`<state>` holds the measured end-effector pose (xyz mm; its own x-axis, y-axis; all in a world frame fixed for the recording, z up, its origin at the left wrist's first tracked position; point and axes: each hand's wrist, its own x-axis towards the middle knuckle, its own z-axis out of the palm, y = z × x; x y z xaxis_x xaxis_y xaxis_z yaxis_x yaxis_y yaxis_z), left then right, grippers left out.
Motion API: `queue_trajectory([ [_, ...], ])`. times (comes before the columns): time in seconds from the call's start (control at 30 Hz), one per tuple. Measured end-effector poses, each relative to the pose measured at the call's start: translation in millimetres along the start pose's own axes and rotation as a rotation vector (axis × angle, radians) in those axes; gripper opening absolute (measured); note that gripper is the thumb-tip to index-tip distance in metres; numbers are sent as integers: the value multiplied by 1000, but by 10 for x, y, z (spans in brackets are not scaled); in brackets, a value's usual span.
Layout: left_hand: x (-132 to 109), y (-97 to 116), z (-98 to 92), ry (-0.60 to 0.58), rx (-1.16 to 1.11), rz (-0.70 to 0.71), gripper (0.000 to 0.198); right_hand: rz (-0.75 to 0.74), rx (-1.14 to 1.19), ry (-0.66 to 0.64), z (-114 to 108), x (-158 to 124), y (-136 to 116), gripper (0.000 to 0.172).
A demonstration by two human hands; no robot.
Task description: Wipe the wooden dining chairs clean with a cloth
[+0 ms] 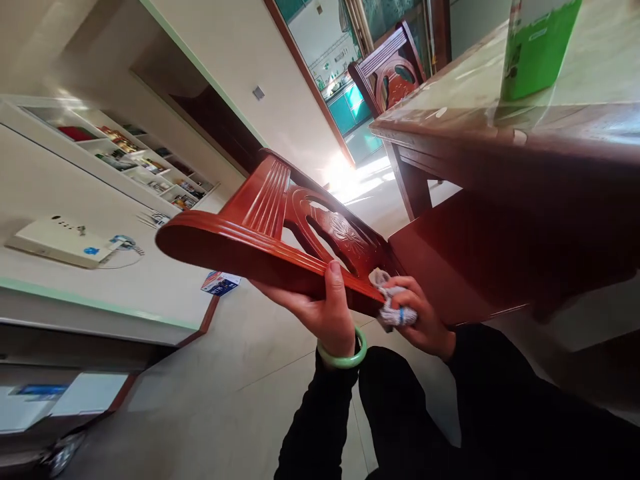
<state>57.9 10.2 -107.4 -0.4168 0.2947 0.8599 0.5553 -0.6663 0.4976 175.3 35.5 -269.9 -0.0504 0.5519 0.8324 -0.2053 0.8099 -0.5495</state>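
A reddish-brown wooden chair [255, 200] with a carved, slotted backrest fills the middle of the view; the picture is tilted. My left hand [327, 310], with a pale green bangle [345, 360] at the wrist, grips the side post of the backrest. Its thumb lies on the near edge, and the other fingers are hidden behind the wood. In my right hand [420, 317] is a crumpled whitish cloth [397, 310], pressed against the lower part of the same post. The chair seat [460, 253] extends to the right, under the table.
A table [440, 120] with a pale glossy top stands at the right, bearing a green container [540, 53]. Behind it is a second chair [387, 70]. Wall shelves [130, 157] hold many small items at the left. A blue and white box [220, 283] is beyond the chair.
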Motion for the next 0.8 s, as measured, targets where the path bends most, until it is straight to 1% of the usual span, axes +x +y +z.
queue_trajectory([
  [0.03,0,0,-6,-3,-8,-2,95,63,-10,6,-110,-265,124,17],
  [0.07,-2,-1,-16,-6,-18,-6,91,157,-5,-9,-219,-475,226,12],
  [0.1,-9,-3,-27,-7,-26,-13,86,258,13,-48,-318,-607,300,9],
  [0.13,-24,-10,-38,-8,-35,-25,82,348,43,-87,-399,-644,344,8],
  [0.17,-49,-22,-47,-13,-48,-45,80,416,82,-115,-455,-580,359,7],
  [0.2,-89,-41,-52,-21,-66,-76,79,443,123,-122,-479,-423,349,10],
  [0.23,-142,-66,-51,-32,-86,-119,81,430,162,-114,-468,-190,320,17],
  [0.27,-207,-96,-44,-47,-107,-177,83,381,184,-76,-421,93,279,27],
  [0.3,-280,-129,-31,-59,-127,-244,83,290,198,-71,-340,395,236,34],
  [0.37,-424,-186,7,-54,-151,-362,80,153,179,-159,-115,933,170,42],
  [0.4,-484,-206,28,-33,-157,-394,77,108,147,-211,5,1119,155,40],
  [0.43,-529,-217,47,-9,-161,-412,74,92,114,-248,109,1231,153,35],
  [0.47,-560,-220,62,16,-163,-420,71,84,88,-277,186,1267,161,31],
  [0.53,-584,-207,78,46,-160,-435,68,95,74,-304,228,1157,199,28],
  [0.6,-579,-188,78,55,-143,-466,66,115,112,-311,135,931,259,31],
  [0.67,-572,-177,74,77,-112,-472,64,150,133,-314,-11,757,332,34],
  [0.73,-571,-175,74,97,-84,-455,63,173,111,-306,-111,742,393,37],
  [0.8,-574,-178,80,88,-83,-444,61,145,85,-272,-112,881,405,37],
])
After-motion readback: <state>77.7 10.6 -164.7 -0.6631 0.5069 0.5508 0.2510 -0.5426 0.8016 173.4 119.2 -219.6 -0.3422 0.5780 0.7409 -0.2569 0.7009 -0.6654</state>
